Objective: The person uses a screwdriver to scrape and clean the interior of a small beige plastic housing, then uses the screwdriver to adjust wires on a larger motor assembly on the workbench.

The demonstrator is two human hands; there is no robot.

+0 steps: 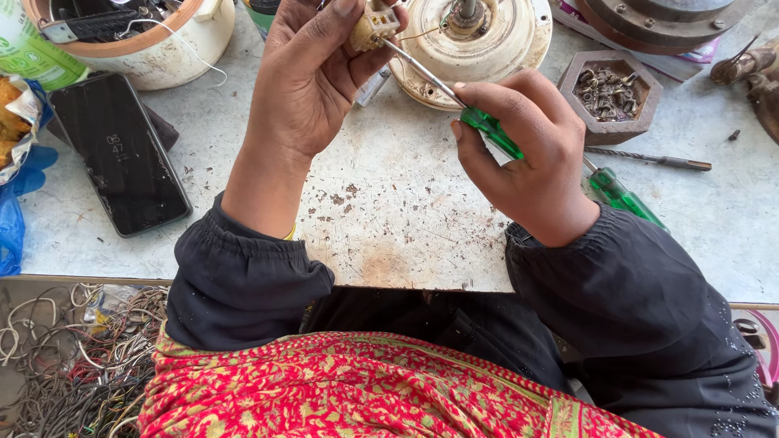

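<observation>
Green-handled screwdriver (487, 126) is being gripped by the right hand (527, 162), its tip entering a small beige part (372, 24) that the left hand (312, 73) is pinching, just beside the round cream motor housing (503, 49).

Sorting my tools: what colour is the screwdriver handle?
Translucent green handle, gripped in the right hand; head view.

A scratched, paint-worn white worktable (389, 219) in even light.

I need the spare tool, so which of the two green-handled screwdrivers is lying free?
The green-handled screwdriver on the table, beside the right hand's wrist. The other screwdriver is gripped in that hand, tip at the small part in the left hand.
</observation>
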